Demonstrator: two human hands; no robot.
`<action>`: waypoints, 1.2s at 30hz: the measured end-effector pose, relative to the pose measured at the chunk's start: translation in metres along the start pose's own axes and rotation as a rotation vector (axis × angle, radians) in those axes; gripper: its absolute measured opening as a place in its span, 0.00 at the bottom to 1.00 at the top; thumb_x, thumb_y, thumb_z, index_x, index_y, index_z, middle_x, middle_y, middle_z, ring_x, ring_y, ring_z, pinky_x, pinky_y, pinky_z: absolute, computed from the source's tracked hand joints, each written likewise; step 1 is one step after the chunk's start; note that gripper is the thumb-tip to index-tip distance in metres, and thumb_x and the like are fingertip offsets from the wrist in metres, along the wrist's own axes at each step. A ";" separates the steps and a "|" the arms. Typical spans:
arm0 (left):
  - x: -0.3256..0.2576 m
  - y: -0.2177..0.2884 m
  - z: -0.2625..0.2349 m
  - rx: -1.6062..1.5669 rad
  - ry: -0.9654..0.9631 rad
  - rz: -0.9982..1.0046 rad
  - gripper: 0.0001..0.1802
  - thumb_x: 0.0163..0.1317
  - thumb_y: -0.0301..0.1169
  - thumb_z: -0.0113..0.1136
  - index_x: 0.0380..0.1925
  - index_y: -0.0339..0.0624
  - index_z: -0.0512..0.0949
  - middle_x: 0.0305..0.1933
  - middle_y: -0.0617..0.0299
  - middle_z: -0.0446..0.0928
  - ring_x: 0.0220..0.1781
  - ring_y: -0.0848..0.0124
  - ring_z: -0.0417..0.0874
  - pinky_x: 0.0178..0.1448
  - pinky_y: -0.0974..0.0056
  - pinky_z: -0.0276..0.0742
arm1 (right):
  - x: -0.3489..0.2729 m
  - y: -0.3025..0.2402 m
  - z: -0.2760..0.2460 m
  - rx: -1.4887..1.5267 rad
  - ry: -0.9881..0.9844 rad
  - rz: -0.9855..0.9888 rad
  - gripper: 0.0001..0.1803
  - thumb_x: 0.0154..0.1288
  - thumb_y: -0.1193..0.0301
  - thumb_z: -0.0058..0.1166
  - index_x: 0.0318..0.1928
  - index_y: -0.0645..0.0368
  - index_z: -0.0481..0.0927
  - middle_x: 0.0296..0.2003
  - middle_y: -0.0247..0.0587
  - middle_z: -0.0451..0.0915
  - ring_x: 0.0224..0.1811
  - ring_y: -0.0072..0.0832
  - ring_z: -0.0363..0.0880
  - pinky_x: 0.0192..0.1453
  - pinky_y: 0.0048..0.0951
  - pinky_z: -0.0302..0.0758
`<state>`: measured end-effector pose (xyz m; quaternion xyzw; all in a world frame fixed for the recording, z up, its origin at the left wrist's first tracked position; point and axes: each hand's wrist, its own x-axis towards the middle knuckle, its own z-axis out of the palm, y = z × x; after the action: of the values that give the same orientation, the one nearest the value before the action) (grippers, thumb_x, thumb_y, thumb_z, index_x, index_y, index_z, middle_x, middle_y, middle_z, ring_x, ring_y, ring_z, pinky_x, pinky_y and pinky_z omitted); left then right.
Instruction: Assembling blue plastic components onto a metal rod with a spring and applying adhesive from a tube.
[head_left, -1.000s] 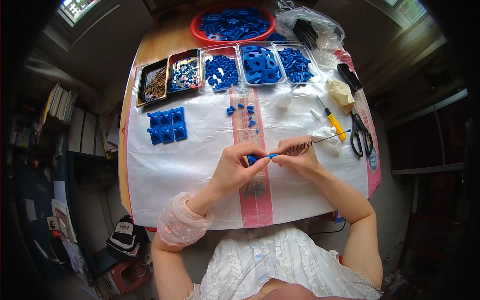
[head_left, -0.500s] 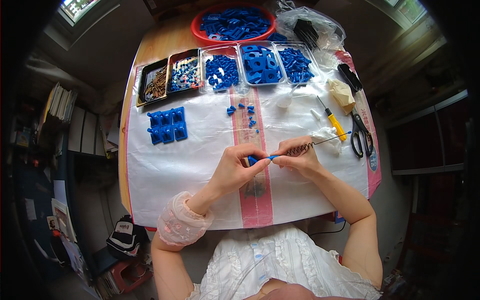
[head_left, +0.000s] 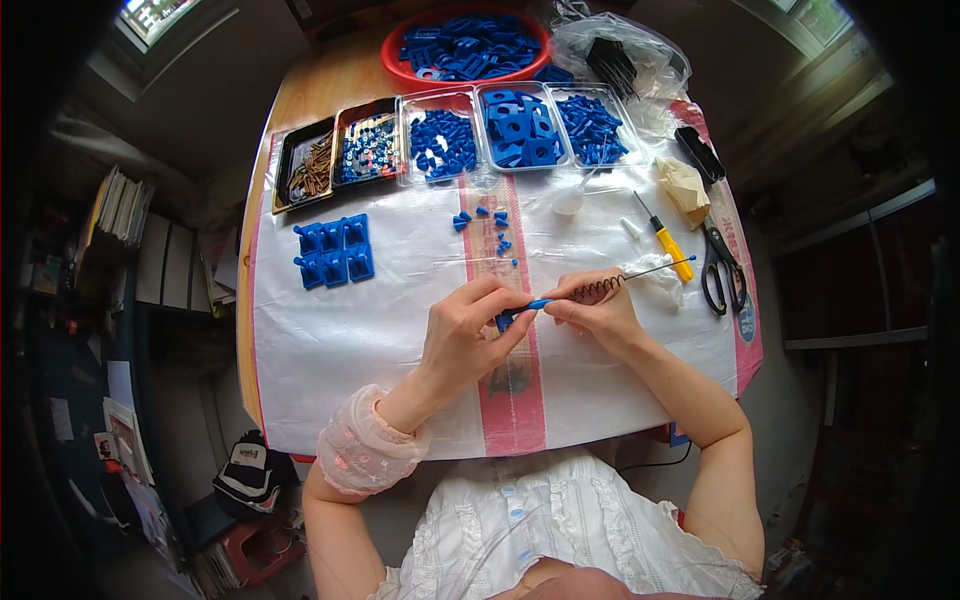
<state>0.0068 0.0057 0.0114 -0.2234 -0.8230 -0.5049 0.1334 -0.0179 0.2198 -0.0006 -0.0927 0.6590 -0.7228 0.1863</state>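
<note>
My left hand (head_left: 463, 328) pinches a small blue plastic part (head_left: 504, 322) between thumb and fingers, over the middle of the table. Touching it from the right, my right hand (head_left: 600, 314) is closed round the blue end of a black coil spring (head_left: 598, 287). A thin straight rod (head_left: 655, 270) runs out of that spring to the right, with a small blue tip at its end. Where the two blue pieces meet, my fingertips partly hide them. Beyond my hands lie several loose blue pegs (head_left: 500, 222). A block of blue square pieces (head_left: 335, 250) sits to the left.
Trays along the back hold brown screws (head_left: 312, 168), small metal and blue bits (head_left: 370, 150), blue pegs (head_left: 443, 140) and blue plates (head_left: 520, 130). Behind them stands a red basin (head_left: 395, 68). At right lie a yellow-handled screwdriver (head_left: 673, 252), scissors (head_left: 722, 275) and crumpled tissue (head_left: 660, 285).
Both hands stay close together, and the blue joint between them has risen slightly. The rod's tip has shifted a little left and up.
</note>
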 end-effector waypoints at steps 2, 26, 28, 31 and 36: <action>0.000 0.000 0.002 0.029 0.016 0.048 0.06 0.55 0.27 0.70 0.33 0.43 0.84 0.29 0.62 0.78 0.25 0.66 0.80 0.27 0.65 0.74 | 0.000 0.001 -0.001 0.003 -0.014 -0.021 0.03 0.59 0.78 0.67 0.34 0.65 0.88 0.23 0.34 0.82 0.19 0.12 0.73 0.21 0.16 0.65; -0.003 -0.005 0.002 0.012 -0.053 0.090 0.09 0.54 0.22 0.70 0.36 0.39 0.85 0.29 0.61 0.80 0.26 0.71 0.82 0.29 0.69 0.77 | -0.002 0.005 -0.001 0.055 -0.069 -0.074 0.03 0.58 0.83 0.66 0.33 0.67 0.86 0.24 0.35 0.80 0.20 0.13 0.73 0.21 0.17 0.65; -0.003 -0.005 0.002 0.018 -0.053 0.092 0.09 0.54 0.22 0.70 0.36 0.39 0.85 0.29 0.61 0.81 0.26 0.71 0.83 0.30 0.69 0.77 | -0.002 0.007 -0.001 0.058 -0.070 -0.079 0.03 0.58 0.83 0.66 0.34 0.67 0.86 0.24 0.35 0.80 0.20 0.13 0.73 0.21 0.17 0.65; -0.003 -0.005 0.003 0.016 -0.052 0.088 0.09 0.54 0.22 0.70 0.36 0.39 0.85 0.30 0.61 0.81 0.26 0.71 0.83 0.30 0.69 0.77 | -0.002 0.007 -0.001 0.064 -0.069 -0.081 0.03 0.58 0.83 0.66 0.34 0.67 0.86 0.24 0.35 0.80 0.20 0.14 0.73 0.21 0.17 0.65; -0.003 -0.005 0.003 0.024 -0.047 0.087 0.09 0.54 0.22 0.70 0.36 0.39 0.84 0.30 0.61 0.81 0.26 0.71 0.83 0.29 0.69 0.77 | -0.002 0.007 -0.001 0.051 -0.069 -0.080 0.03 0.58 0.83 0.66 0.34 0.67 0.86 0.23 0.35 0.80 0.20 0.14 0.73 0.21 0.17 0.65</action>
<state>0.0074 0.0056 0.0049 -0.2688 -0.8215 -0.4834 0.1386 -0.0154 0.2214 -0.0073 -0.1391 0.6292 -0.7426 0.1823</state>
